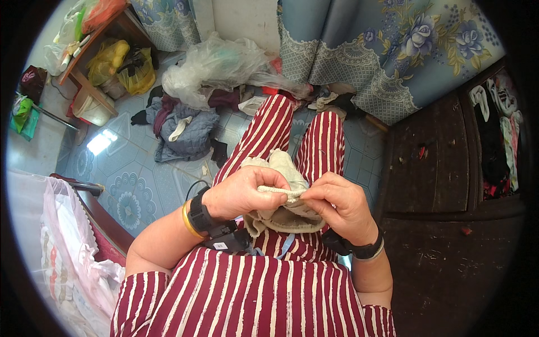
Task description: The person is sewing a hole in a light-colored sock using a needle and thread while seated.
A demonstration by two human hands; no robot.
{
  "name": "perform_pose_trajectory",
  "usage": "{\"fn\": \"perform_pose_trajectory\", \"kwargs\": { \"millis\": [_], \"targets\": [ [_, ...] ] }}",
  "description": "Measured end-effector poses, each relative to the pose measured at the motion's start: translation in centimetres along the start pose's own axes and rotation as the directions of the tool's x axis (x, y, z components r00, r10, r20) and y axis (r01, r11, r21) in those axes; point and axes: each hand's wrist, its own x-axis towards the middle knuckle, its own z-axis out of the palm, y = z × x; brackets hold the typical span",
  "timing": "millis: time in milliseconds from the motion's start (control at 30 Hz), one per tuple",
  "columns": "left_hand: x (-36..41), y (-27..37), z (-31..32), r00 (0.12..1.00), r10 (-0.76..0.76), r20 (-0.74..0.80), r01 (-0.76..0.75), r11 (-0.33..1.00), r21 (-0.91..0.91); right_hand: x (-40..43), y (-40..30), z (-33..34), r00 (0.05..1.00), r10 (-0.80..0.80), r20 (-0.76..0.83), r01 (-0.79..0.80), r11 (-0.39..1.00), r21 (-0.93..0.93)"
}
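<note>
A cream cloth garment [290, 219] lies bunched over my lap, its ribbed edge raised between my hands. My left hand [252, 189] pinches that edge between thumb and fingers. Close beside it, my right hand [337, 200] has thumb and forefinger together at the end of the same edge. A thin dark thread [297, 182] seems to run over the cloth by the fingertips. Whether a needle sits in the right fingers cannot be made out. The striped trousers [269, 126] on my legs are under and beyond the garment.
Beyond my knees, a blue quilted garment [189, 130] and clear plastic bags [219, 63] lie on the tiled floor [130, 185]. A dark wooden cabinet [429, 168] stands at right, below a floral curtain [387, 46]. Pale cloth [71, 236] hangs over a chair at left.
</note>
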Motion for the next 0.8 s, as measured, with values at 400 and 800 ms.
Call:
{"fn": "perform_pose_trajectory", "kwargs": {
  "millis": [400, 800],
  "targets": [
    [0.2, -0.7, -0.3, 0.995, -0.017, 0.100, 0.031, 0.990, -0.138, 0.0, 0.9, 0.0, 0.999, -0.019, 0.048, 0.013, 0.993, 0.119],
    [0.3, -0.3, 0.7, 1.000, 0.010, 0.011, -0.011, 0.999, 0.037, 0.0, -0.1, 1.4, 0.996, 0.026, -0.089, -0.024, 1.000, 0.019]
  ]
}}
